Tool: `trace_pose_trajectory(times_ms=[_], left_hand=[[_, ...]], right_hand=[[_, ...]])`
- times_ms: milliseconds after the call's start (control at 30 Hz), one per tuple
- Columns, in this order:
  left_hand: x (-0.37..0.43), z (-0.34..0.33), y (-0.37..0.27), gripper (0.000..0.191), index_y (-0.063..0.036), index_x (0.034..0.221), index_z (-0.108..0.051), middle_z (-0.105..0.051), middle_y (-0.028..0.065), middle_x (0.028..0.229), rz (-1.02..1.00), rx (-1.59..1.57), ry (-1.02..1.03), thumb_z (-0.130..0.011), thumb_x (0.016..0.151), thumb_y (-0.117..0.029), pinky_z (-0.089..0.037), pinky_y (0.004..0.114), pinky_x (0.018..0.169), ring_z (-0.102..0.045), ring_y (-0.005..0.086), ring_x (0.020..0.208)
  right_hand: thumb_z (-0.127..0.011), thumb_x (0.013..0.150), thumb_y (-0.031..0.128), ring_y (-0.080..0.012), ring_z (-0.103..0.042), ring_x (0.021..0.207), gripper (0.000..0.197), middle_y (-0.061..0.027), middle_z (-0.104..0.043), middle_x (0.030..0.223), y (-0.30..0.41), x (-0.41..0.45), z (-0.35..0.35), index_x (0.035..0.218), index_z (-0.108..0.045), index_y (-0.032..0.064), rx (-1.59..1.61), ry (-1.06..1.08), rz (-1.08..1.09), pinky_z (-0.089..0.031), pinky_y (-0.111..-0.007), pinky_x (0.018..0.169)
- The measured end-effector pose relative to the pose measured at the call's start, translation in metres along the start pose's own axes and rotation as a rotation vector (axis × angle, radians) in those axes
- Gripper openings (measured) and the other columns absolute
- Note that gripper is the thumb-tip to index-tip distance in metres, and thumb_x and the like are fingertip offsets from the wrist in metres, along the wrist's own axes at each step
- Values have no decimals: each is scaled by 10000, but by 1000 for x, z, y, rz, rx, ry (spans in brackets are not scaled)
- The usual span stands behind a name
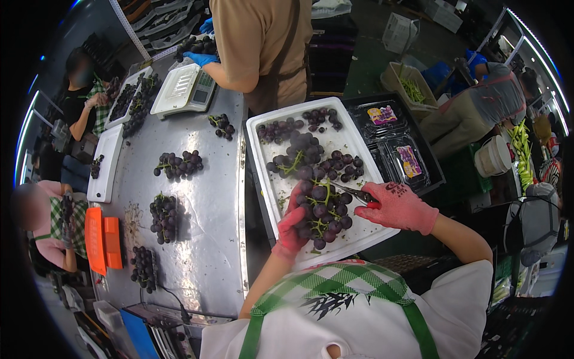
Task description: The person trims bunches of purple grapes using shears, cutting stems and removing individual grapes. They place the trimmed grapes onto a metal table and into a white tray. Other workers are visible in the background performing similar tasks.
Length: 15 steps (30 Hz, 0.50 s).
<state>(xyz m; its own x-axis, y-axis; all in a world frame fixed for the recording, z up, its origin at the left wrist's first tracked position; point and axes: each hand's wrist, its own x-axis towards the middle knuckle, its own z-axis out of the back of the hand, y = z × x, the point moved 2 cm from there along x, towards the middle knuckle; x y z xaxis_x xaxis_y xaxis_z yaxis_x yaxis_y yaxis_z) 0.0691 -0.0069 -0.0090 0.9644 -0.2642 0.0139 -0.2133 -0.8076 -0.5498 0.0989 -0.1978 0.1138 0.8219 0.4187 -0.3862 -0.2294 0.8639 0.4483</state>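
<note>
My left hand (291, 224), in a pink glove, holds a bunch of dark grapes (325, 211) with green stems from its left side, over a white foam tray (367, 242). In my right hand (397, 206), gloved alike, is a pair of small pointed scissors (356, 193); their tips reach the bunch's stems near its top. Whether the blades are parted cannot be told. More dark grape bunches (298, 155) lie in the tray beyond my hands, with small stem bits on its floor.
A metal table (210, 251) at left bears several grape bunches (179, 165), a scale (184, 89) and an orange plastic object (103, 238). A black crate (437, 179) with clear packs adjoins the tray. A co-worker (260, 45) stands ahead; others work at left and right.
</note>
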Motion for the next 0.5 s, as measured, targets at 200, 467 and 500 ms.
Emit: trace_pose_trajectory(times_ms=[200,467,500], left_hand=[[0,1,0,730,-108,1388,-230,-396,123,1282,-3,9,6,-546,770,-335,-391,422,948,-451,303,1145],[-1,-2,-2,701,-115,1383,-229,-381,116,1295,11,22,-10,-505,783,-348,-411,425,927,-449,300,1146],[-1,-1,-2,700,-115,1383,-230,-382,116,1295,8,26,-11,-504,783,-349,-411,425,927,-448,299,1148]], right_hand=[[-599,790,436,-272,-628,717,402,-80,-640,740,-5,4,-1,905,-520,59,-96,-42,22,-476,-364,646],[-615,788,398,-218,-616,653,401,-81,-618,719,-13,-3,0,975,-546,50,-72,-29,14,-469,-332,636],[-624,788,384,-190,-612,617,410,-85,-606,708,-15,-3,-3,1007,-552,45,-67,-22,32,-467,-310,615]])
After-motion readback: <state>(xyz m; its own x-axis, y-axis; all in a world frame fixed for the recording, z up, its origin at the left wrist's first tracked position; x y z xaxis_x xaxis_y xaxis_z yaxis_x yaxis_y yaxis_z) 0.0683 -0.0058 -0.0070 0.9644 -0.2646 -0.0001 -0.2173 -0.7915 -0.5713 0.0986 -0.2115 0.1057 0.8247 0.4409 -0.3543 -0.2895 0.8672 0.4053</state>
